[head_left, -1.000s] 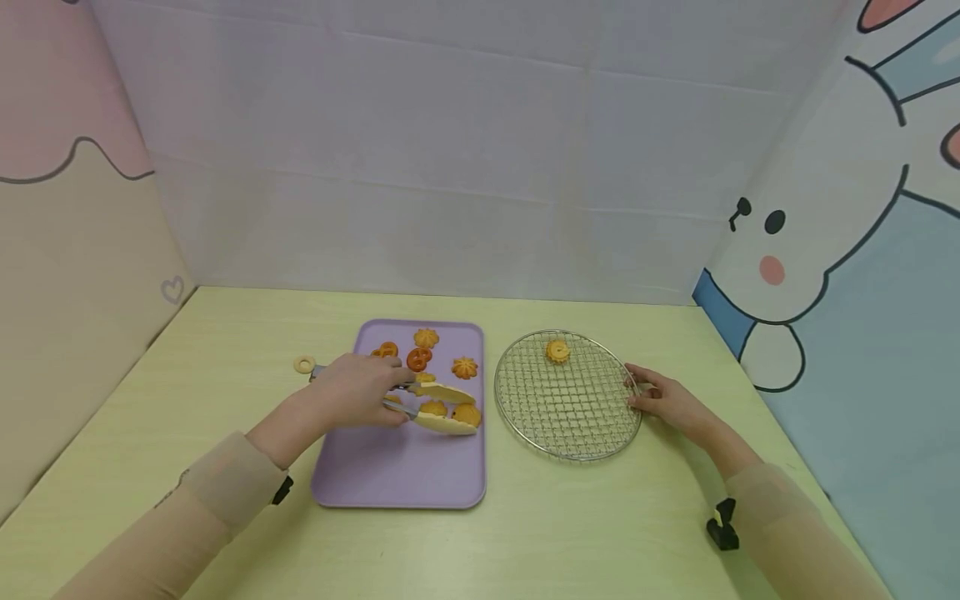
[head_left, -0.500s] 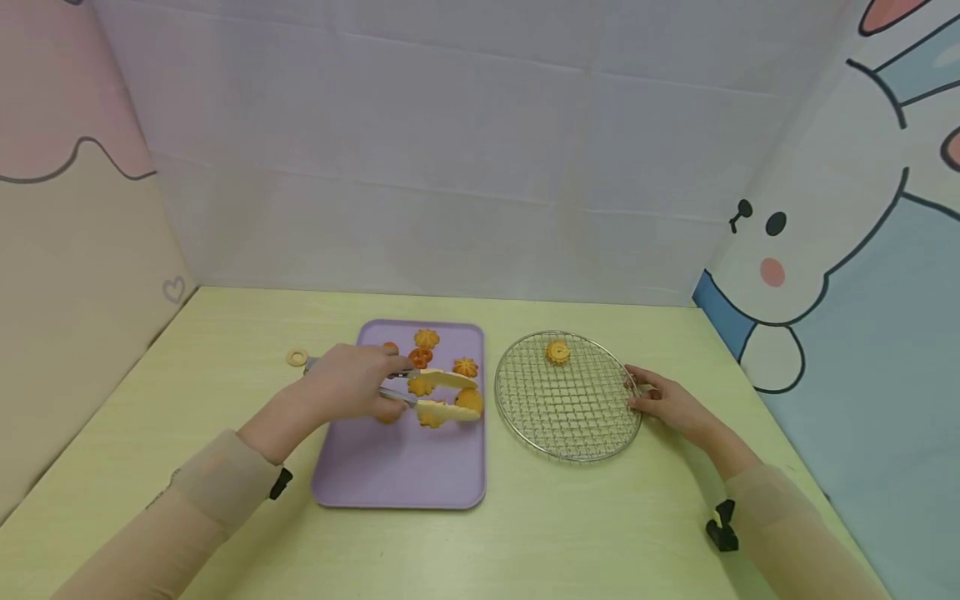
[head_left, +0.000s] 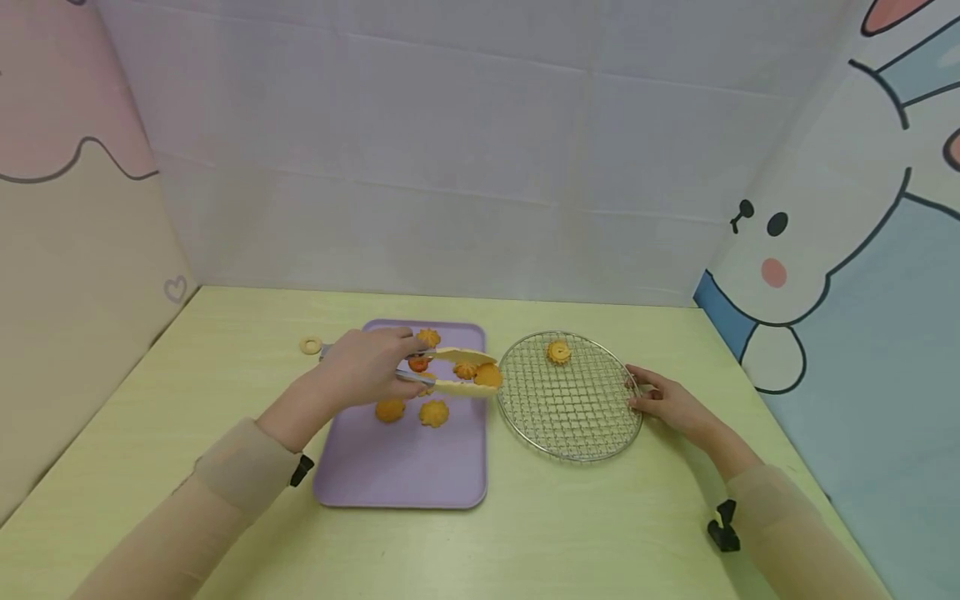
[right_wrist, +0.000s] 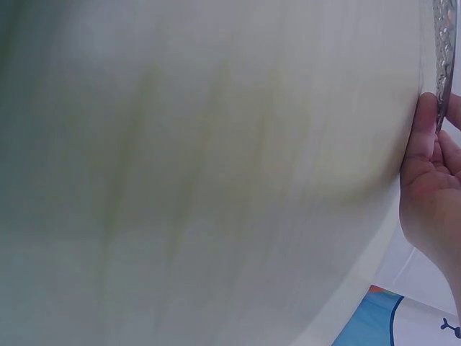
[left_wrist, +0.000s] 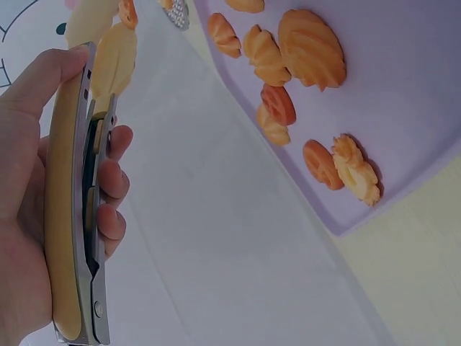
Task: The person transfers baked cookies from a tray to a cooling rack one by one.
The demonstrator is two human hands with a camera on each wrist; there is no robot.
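Observation:
My left hand [head_left: 358, 367] grips metal tongs [head_left: 465, 388] with pale yellow tips, over the upper right of the purple tray [head_left: 397, 475]. Between the tips sits an orange-brown cookie [head_left: 489, 375], overlapping the tray's right rim and the rack's left edge in the head view. The tongs' handle [left_wrist: 66, 209] lies along the palm in the left wrist view. My right hand [head_left: 667, 400] pinches the right rim of a round wire rack [head_left: 570, 417]. One round cookie [head_left: 558, 352] rests near the rack's far edge.
Several cookies lie on the tray, including flower-shaped ones [head_left: 433, 413] and a reddish pretzel-like one [left_wrist: 323, 164], some partly hidden by the left hand. A pale ring [head_left: 310, 345] shows at the tongs' handle end. A white wall [head_left: 450, 167] stands behind the table.
My left hand has lifted the tongs up and to the right, carrying the cookie between the tips toward the rack; two cookies they covered now show. My right hand stays on the rim.

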